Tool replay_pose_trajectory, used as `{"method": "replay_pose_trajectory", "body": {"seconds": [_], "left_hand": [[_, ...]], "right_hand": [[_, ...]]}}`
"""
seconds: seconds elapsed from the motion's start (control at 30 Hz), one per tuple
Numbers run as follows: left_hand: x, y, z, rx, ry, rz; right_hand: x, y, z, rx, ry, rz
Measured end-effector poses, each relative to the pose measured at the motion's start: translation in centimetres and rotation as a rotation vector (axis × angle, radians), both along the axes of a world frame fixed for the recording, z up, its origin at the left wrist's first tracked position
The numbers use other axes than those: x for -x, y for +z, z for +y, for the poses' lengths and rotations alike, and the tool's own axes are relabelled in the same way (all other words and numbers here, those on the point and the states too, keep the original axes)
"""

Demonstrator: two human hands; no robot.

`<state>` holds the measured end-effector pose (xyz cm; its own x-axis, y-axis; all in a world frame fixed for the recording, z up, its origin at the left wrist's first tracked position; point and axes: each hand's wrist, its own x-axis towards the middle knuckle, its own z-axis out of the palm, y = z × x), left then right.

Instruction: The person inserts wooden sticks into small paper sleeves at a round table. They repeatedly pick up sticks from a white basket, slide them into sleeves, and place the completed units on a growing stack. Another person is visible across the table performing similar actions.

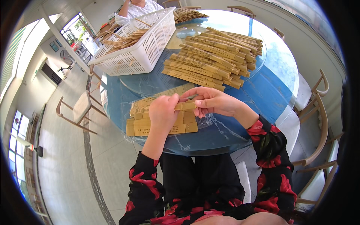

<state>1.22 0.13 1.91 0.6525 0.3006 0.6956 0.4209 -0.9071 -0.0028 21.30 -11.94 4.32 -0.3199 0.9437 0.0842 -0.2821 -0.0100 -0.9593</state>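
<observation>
Close together over the near part of the table, my two hands hold one gold paper chopstick sleeve. My left hand [163, 111] is closed round one end of the gold chopstick sleeve [186, 106]. At its other end, my right hand [219, 101] pinches it between thumb and fingers. Whether chopsticks are inside cannot be made out. Beneath my hands lie several flat gold sleeves [140, 128] with dark print, on crumpled clear plastic. Farther back is a large heap of gold-sleeved chopsticks [213, 54].
A white slotted plastic basket [154, 48] with loose wooden chopsticks [129, 42] stands at the table's left. The round table [228, 131] has a blue marbled top. More wooden sticks [187, 15] lie at the far side. Across the table sits a person [140, 8]. Wooden chairs [81, 107] stand around.
</observation>
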Motion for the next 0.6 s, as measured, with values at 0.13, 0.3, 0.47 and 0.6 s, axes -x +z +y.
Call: {"method": "replay_pose_trajectory", "body": {"seconds": [0.13, 0.3, 0.47, 0.6], "left_hand": [[-0.36, 0.50, -0.48, 0.067, -0.052, -0.046], [-0.32, 0.27, -0.37, 0.081, -0.077, -0.066], [-0.35, 0.11, -0.32, 0.076, -0.081, -0.078], [-0.22, 0.29, -0.31, 0.074, -0.100, -0.062]], "right_hand": [[-0.25, -0.10, 0.07, 0.003, 0.020, 0.037], [-0.33, 0.16, -0.06, -0.025, 0.143, 0.008], [-0.41, 0.04, -0.03, -0.040, 0.163, -0.004], [-0.32, 0.03, -0.05, -0.065, 0.133, -0.062]]}}
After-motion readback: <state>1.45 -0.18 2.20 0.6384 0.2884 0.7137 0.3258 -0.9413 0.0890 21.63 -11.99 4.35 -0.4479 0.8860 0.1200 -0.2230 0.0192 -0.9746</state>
